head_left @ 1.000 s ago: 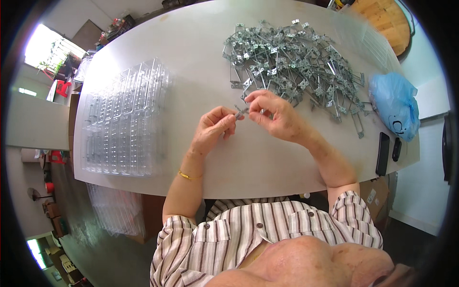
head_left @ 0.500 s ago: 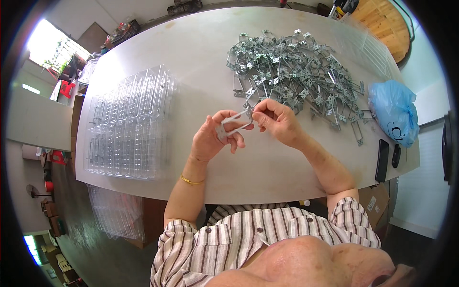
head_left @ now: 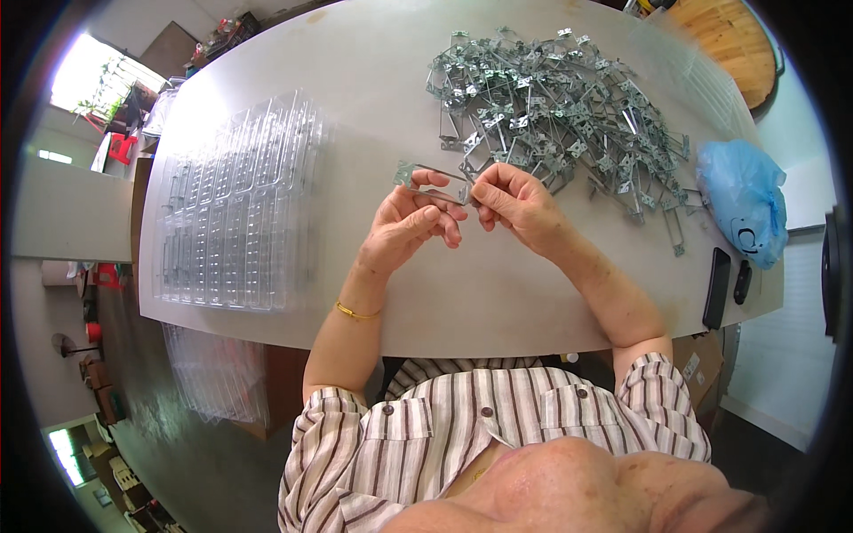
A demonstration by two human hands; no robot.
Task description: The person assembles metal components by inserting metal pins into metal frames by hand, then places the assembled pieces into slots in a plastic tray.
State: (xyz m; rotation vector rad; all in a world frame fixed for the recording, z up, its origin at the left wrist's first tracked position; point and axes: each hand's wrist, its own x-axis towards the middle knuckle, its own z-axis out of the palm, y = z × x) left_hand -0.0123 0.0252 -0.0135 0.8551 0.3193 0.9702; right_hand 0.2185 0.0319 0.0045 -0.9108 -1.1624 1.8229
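Over the near middle of the table, I hold a thin metal wire bracket (head_left: 405, 172) that has flat plates at its ends joined by two long rods. My right hand (head_left: 522, 210) pinches its right end between thumb and fingers. My left hand (head_left: 404, 224) is loosely curled at the other end, its fingers against and partly behind the rods and its thumb bent inward. Just beyond my hands lies a big tangled pile of similar metal brackets (head_left: 551, 111).
Stacked clear plastic trays (head_left: 235, 213) lie on the table (head_left: 373, 98) at left; more trays (head_left: 218, 373) sit below its edge. At right are a blue plastic bag (head_left: 742, 200), a black phone-like slab (head_left: 716, 289) and a small black object (head_left: 743, 282). Clear plastic sheets (head_left: 693, 75) lie far right.
The bracket has turned and risen slightly, its left plate now upright past my left fingers. My left hand has rolled over, bringing its thumb in toward the fingers. The whole view has shifted slightly.
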